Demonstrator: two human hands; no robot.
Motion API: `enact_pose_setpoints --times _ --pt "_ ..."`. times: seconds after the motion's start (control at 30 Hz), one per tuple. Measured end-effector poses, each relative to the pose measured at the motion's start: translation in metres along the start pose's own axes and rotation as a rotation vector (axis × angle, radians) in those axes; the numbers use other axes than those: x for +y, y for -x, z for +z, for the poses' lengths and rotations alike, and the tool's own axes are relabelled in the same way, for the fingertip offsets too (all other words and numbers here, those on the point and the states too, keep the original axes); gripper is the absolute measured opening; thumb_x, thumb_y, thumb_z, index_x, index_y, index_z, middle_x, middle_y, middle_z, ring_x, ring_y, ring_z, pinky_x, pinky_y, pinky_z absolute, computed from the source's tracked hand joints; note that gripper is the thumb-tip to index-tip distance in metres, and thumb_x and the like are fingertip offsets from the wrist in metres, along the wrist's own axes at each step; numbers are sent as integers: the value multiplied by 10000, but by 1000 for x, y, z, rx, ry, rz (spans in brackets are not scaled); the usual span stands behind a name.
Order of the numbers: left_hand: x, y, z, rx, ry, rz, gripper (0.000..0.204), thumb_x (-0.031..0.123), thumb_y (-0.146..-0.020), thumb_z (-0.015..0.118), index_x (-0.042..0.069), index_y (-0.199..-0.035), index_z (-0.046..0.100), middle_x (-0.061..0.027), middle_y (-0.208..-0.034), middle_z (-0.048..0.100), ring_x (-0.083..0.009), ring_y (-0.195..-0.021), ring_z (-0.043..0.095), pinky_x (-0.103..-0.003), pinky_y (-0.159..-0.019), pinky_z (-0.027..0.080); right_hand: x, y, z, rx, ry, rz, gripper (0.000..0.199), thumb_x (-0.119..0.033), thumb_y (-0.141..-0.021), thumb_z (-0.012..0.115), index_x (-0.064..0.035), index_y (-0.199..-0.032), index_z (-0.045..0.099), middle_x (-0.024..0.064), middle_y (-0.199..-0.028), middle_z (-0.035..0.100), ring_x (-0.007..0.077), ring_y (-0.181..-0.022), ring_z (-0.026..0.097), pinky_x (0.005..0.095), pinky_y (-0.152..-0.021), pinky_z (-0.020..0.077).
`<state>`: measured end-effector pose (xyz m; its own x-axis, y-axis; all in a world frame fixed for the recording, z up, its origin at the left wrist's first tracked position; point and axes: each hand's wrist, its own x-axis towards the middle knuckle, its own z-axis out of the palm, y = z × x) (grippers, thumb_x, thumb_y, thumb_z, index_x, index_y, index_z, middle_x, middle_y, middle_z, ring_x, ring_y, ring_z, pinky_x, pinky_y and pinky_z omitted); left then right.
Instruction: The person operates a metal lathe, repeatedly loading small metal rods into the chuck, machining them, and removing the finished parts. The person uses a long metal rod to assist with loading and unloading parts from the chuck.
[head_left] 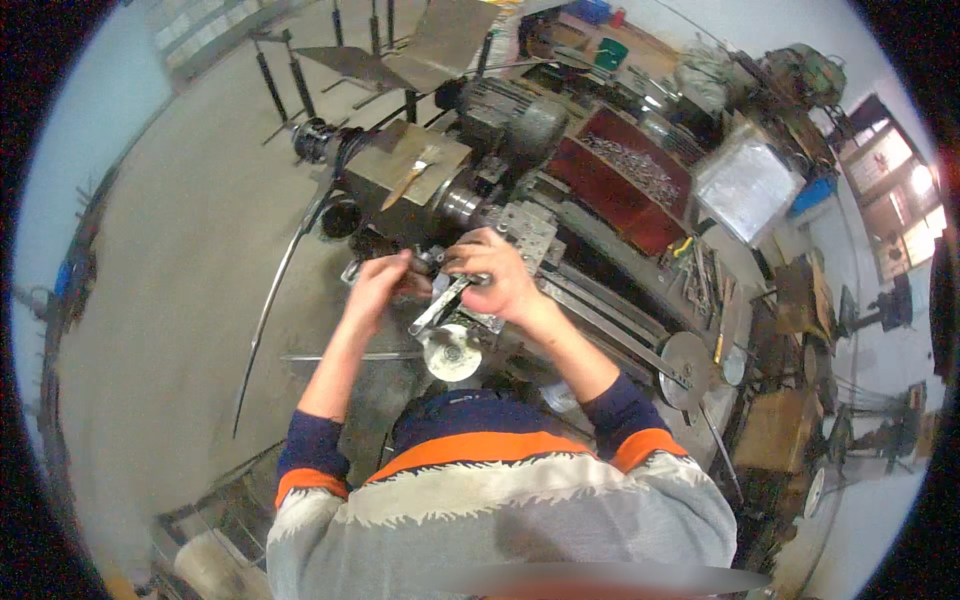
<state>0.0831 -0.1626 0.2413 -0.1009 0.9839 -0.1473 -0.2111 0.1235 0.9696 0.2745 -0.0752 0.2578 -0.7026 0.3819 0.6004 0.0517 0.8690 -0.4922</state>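
I am bent over a metal lathe. My right hand [495, 278] is closed at the tool carriage, with its thumb and fingers around the upper end of a pale metal lever [438, 306]. To the left, my left hand [382, 286] is at the carriage's left side, its fingers bent inward; blur hides what they grip, if anything. A round, pale handwheel [452, 353] sits just below both hands. Beyond my right hand are the shiny cylindrical spindle end [461, 206] and a metal block with bolts [528, 230].
A brush [408, 184] lies on the lathe's headstock [385, 160], with a motor [515, 118] behind. To the right stand a red tray [575, 165] of small metal pieces, a silvery sheet [748, 185], hand tools [703, 285] and a larger wheel [690, 368]. A long rod [275, 290] slants at left.
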Motion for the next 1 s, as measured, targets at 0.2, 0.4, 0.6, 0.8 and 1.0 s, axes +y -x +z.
enact_pose_setpoints --times 0.2,0.4,0.6,0.8,1.0 --pt "-39 -42 54 -200 483 -131 256 260 -841 524 13 -899 560 -70 -760 613 -157 -631 593 -264 -583 477 5 29 -1 128 110 148 322 -56 -512 607 -72 -833 621 80 -935 596 281 -873 518 349 -740 425" --pt "-44 -48 52 -217 365 -131 253 269 -823 560 22 -877 572 -56 -758 609 -133 -599 572 -230 -565 456 6 37 8 75 173 182 356 -56 -507 581 -65 -862 614 92 -993 571 291 -881 513 356 -760 429" --pt "-60 -50 31 -249 624 -290 293 297 -854 497 17 -907 566 -64 -775 612 -185 -636 599 -284 -585 478 16 27 29 169 62 157 358 -46 -507 565 -53 -861 620 99 -959 594 295 -894 535 350 -771 445" --pt "-49 -54 11 -128 276 1 239 228 -840 537 -7 -862 580 -68 -714 601 -137 -554 558 -240 -538 460 23 14 44 86 112 140 385 -43 -488 553 -46 -868 613 103 -946 589 297 -852 533 342 -736 448" --pt "-34 -66 -11 -215 -382 114 275 238 -828 553 -30 -769 576 -38 -628 560 -71 -539 517 -225 -485 419 50 3 48 -152 62 190 186 -203 -499 639 -97 -636 572 70 -675 530 292 -690 485 377 -602 417"
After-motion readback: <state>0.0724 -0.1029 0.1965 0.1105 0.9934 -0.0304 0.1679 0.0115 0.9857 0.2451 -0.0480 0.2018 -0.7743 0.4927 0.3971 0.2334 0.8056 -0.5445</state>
